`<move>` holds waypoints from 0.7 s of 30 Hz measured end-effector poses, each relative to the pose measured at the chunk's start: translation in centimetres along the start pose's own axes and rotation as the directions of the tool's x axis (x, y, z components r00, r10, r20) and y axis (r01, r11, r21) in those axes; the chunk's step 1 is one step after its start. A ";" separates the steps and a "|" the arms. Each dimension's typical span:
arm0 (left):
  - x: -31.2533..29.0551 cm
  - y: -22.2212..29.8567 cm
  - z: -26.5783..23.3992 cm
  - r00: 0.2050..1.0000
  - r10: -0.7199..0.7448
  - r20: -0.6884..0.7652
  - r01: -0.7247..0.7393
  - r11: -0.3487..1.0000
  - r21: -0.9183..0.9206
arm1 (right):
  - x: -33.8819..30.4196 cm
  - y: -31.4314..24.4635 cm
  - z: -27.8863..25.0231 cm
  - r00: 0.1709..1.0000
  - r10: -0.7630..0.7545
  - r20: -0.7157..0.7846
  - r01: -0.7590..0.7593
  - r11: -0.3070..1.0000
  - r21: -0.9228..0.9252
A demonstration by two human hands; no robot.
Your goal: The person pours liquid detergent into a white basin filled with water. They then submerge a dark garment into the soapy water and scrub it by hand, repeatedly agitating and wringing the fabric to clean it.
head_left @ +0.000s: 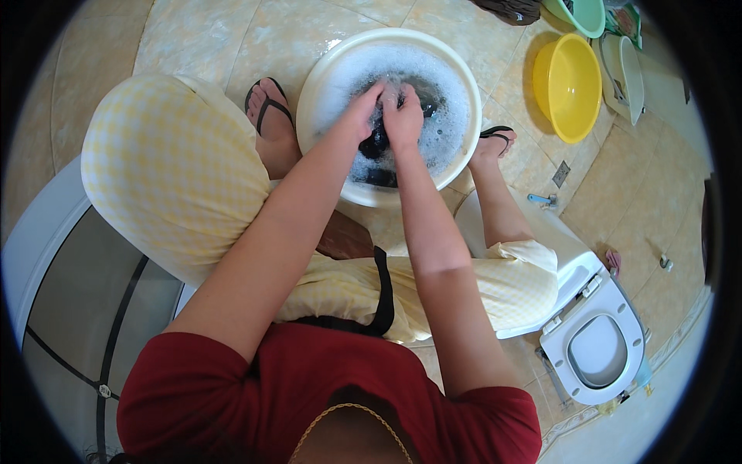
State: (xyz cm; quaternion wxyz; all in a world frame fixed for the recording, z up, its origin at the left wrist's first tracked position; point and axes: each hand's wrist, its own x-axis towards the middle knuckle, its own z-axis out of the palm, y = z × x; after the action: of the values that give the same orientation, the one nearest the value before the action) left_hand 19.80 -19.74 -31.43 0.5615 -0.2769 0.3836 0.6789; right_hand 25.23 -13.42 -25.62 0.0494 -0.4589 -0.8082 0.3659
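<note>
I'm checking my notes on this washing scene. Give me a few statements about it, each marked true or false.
1. Both hands grip a dark garment in the white basin. True; left hand, right hand.
2. The water in the basin is clear. False; it is covered in white suds.
3. A yellow basin lies on the tiled floor to the person's right. True.
4. The person is barefoot. False; black flip-flops are on the feet.
5. The toilet lid is shut. False; the bowl is open.
</note>
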 end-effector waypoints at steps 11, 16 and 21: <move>-4.9 3.1 4.0 0.885 -0.113 0.452 0.164 0.984 -0.074 | -2.0 -5.5 -2.0 0.992 -0.071 -0.100 0.060 0.992 -0.108; -7.2 3.2 7.0 0.999 -0.040 0.001 0.038 0.966 0.254 | 2.3 -1.0 -3.3 0.980 0.120 -0.158 -0.134 0.988 -0.082; -2.7 2.0 3.5 0.965 0.261 0.000 -0.238 0.882 0.406 | 3.6 2.7 -3.3 0.990 -0.026 -0.141 0.015 0.997 -0.077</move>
State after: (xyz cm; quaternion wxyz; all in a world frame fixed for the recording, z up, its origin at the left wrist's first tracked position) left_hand 18.59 -18.53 -26.89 0.5036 -0.1223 0.5627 0.6440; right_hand 26.48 -7.96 -25.87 0.0928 -0.4768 -0.8207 0.3009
